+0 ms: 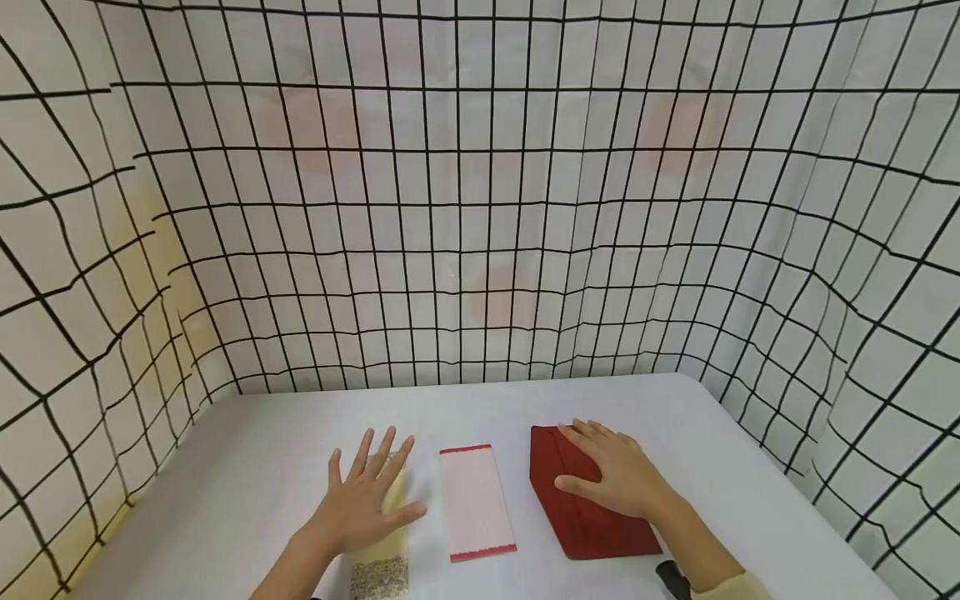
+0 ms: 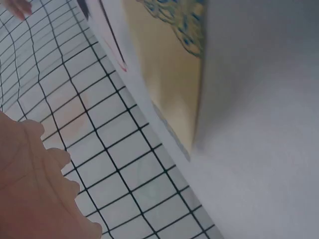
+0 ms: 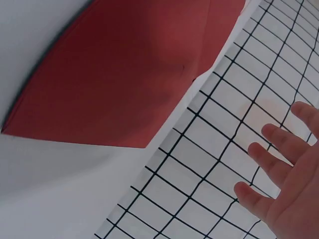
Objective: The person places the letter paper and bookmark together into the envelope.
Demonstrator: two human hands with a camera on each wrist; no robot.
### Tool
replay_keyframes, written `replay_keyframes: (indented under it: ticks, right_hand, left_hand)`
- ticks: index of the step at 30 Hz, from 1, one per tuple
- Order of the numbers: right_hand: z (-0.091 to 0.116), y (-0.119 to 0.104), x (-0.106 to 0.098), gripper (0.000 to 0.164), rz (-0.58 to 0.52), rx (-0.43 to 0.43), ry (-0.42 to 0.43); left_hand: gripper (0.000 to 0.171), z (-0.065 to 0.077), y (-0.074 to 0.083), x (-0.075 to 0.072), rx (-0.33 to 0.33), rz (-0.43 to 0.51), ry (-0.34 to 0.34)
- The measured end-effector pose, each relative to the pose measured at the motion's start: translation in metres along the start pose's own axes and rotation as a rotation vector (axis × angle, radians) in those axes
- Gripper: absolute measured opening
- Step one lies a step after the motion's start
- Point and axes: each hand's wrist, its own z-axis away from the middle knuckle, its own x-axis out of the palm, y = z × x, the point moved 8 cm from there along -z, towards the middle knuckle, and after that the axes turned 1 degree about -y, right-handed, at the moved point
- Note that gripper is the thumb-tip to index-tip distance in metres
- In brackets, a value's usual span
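My left hand (image 1: pixel 363 512), fingers spread, is over a flat yellow envelope-like piece (image 1: pixel 384 552) with a patterned band at its near end. It covers the middle of that piece in the head view. In the left wrist view the yellow piece (image 2: pixel 174 84) shows blue-and-gold ornament, and the palm (image 2: pixel 35 184) is apart from it. A pale pink rectangular piece (image 1: pixel 477 504) with red short edges lies between both hands. To the right, my right hand (image 1: pixel 618 475) overlaps a red envelope-like folder (image 1: pixel 600 533). The right wrist view has its extended fingers (image 3: pixel 274 167) away from the red folder (image 3: pixel 134 74).
A white table (image 1: pixel 247 467) carries all three flat pieces. White walls with a black grid (image 1: pixel 472 200) rise behind it and on both sides. Beside the right wrist is a black object (image 1: pixel 672 578), partly cut off by the frame edge.
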Motion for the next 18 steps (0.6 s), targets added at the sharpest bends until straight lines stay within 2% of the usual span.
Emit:
replay_keyframes:
  ticks: [6,14,18]
  right_hand:
    - [0.001,0.005,0.004,0.08,0.031,0.013,-0.031]
    - [0.001,0.009,0.01,0.068,0.011,0.043,-0.074]
    - [0.0,0.011,0.013,0.064,0.022,0.066,-0.087]
  left_hand:
    - [0.088,-0.009,0.017,0.01,0.037,0.034,-0.031]
    - [0.089,-0.025,0.056,0.024,0.133,0.066,-0.041]
    - [0.091,-0.033,0.074,0.033,0.182,0.043,-0.059]
